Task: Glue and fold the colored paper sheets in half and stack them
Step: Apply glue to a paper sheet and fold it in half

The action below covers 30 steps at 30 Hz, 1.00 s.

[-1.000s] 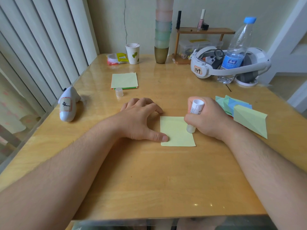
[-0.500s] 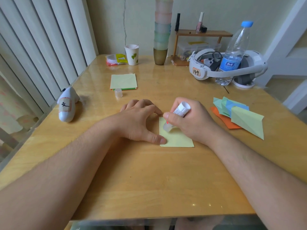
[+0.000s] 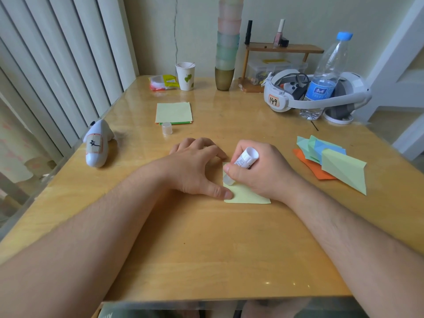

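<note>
— Where was the sheet being glued?

— A pale green sheet (image 3: 246,195) lay flat on the desk (image 3: 206,249), about midway between its left and right edges and a little nearer the front edge than the back.

— And the hands?

— The left hand (image 3: 197,167) lay palm down on the desk at the sheet's left edge, fingers spread and bent at the knuckles, thumb stretched out so its tip pressed the sheet's near left corner. The right hand (image 3: 259,171) was curled round a glue stick (image 3: 241,165), thumb and fingers wrapped about the white tube. The stick was tilted, its clear tip down on the sheet near the left edge, its flat end up and to the right.

— The stick's cap?

— A small clear cap (image 3: 166,128) stood upright on the desk, just in front of a pile of flat sheets (image 3: 174,112) toward the back left, pale green on top with orange and darker green edges showing beneath.

— Any finished ones?

— A loose heap of folded sheets (image 3: 330,160) lay near the right edge: orange at the bottom, then green and blue, with a pale green one on top.

— Anything else?

— A paper cup (image 3: 185,75) and a water bottle (image 3: 325,74) stood near the back edge, and a white controller (image 3: 97,143) lay by the left edge.
</note>
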Tool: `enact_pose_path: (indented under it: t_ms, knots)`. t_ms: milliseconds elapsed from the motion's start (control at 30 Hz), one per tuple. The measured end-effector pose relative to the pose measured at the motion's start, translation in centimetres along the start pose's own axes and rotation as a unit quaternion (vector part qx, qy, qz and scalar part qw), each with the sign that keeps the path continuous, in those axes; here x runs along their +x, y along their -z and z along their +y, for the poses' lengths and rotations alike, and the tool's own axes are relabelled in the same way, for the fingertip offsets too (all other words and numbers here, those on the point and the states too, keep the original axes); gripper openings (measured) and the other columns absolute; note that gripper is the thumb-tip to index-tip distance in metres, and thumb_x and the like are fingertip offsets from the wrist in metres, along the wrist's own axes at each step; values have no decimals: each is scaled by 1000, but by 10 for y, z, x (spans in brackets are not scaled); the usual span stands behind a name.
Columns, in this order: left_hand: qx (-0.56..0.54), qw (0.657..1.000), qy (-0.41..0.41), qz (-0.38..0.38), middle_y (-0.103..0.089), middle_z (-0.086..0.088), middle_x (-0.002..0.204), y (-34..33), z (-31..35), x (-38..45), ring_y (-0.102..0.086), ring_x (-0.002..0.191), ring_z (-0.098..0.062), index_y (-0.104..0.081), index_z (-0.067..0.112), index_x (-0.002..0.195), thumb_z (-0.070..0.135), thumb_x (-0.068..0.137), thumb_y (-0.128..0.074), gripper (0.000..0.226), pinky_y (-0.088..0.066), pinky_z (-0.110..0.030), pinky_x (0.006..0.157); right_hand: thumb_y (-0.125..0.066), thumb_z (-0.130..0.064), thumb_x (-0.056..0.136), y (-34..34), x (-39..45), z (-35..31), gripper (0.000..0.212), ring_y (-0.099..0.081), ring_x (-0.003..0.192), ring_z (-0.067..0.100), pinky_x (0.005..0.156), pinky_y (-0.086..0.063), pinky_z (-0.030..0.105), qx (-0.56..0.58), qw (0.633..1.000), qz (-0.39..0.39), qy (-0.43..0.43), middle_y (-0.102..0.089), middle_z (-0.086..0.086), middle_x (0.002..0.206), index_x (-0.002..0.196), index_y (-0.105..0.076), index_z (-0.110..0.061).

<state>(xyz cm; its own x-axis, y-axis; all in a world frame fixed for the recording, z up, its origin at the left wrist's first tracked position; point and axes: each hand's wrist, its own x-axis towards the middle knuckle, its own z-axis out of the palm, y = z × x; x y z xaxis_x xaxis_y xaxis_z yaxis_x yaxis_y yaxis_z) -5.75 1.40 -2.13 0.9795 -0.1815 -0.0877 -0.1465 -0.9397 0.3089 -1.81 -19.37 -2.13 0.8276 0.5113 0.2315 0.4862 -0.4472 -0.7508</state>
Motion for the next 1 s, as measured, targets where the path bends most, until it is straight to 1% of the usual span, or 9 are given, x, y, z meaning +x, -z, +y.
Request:
enact_pose_path:
  t_ms: [133, 333, 500, 600, 633, 767, 833, 933, 1000]
  knots:
    - [-4, 1000, 0, 2, -26, 20, 151, -1, 0, 0, -13, 146, -16, -40, 54, 139, 88, 59, -72, 93, -16, -41, 121, -79, -25, 83, -1, 1, -4, 29, -42, 53, 7, 49, -33, 17, -21, 1000, 5, -1, -51, -12, 54, 68, -55, -19]
    - [-2, 1000, 0, 0, -27, 20, 151, -1, -1, 0, -14, 146, -16, -39, 54, 140, 90, 59, -70, 94, -16, -41, 120, -76, -21, 81, 10, 0, 3, 26, -38, 55, 11, 49, -32, 25, -44, 999, 4, -13, -47, -9, 54, 69, -54, -14]
    - [-3, 1000, -2, 3, -28, 20, 150, -2, -2, 1, -15, 145, -17, -40, 55, 139, 92, 57, -68, 94, -18, -42, 119, -75, -19, 80, 23, -1, 9, 26, -38, 55, 10, 51, -33, 28, -73, 997, 7, -16, -45, -9, 55, 69, -53, -11]
    - [-2, 1000, -2, 0, -27, 21, 150, -1, -3, 1, -15, 145, -18, -39, 55, 139, 94, 56, -66, 95, -18, -44, 120, -73, -18, 78, 28, -1, 13, 25, -37, 56, 10, 49, -30, 23, -91, 996, 10, -20, -44, -10, 55, 68, -51, -11]
    - [-2, 1000, -3, -1, -27, 21, 150, -1, -3, 1, -15, 145, -18, -39, 55, 139, 94, 56, -66, 95, -18, -44, 121, -72, -18, 78, 29, -2, 14, 25, -36, 56, 11, 49, -30, 24, -93, 995, 12, -20, -43, -9, 55, 68, -51, -11]
    - [-3, 1000, -1, -2, -27, 21, 150, -1, -3, 1, -14, 146, -17, -39, 55, 139, 93, 57, -68, 95, -18, -45, 122, -72, -15, 78, 30, -2, 15, 25, -34, 57, 11, 53, -30, 31, -93, 995, 11, -19, -42, -6, 57, 70, -49, -8]
    - [-4, 1000, 1, -5, -26, 21, 151, -1, -2, 1, -13, 147, -17, -39, 55, 140, 92, 58, -68, 95, -18, -45, 122, -72, -14, 78, 31, -1, 15, 25, -33, 56, 11, 55, -30, 33, -88, 996, 8, -22, -41, -8, 57, 70, -49, -7]
    - [-2, 1000, 2, -7, -25, 20, 152, 0, -2, 1, -13, 148, -17, -39, 55, 141, 93, 57, -67, 96, -18, -45, 122, -72, -18, 76, 32, -1, 15, 26, -33, 56, 11, 55, -30, 33, -89, 996, 6, -22, -40, -7, 57, 70, -49, -7]
    - [-2, 1000, 2, -7, -25, 20, 153, 0, -1, 0, -12, 148, -17, -39, 55, 141, 92, 57, -68, 96, -18, -46, 123, -67, -27, 70, 32, -2, 14, 28, -33, 56, 11, 55, -30, 34, -91, 996, 7, -22, -41, -4, 57, 70, -48, -7]
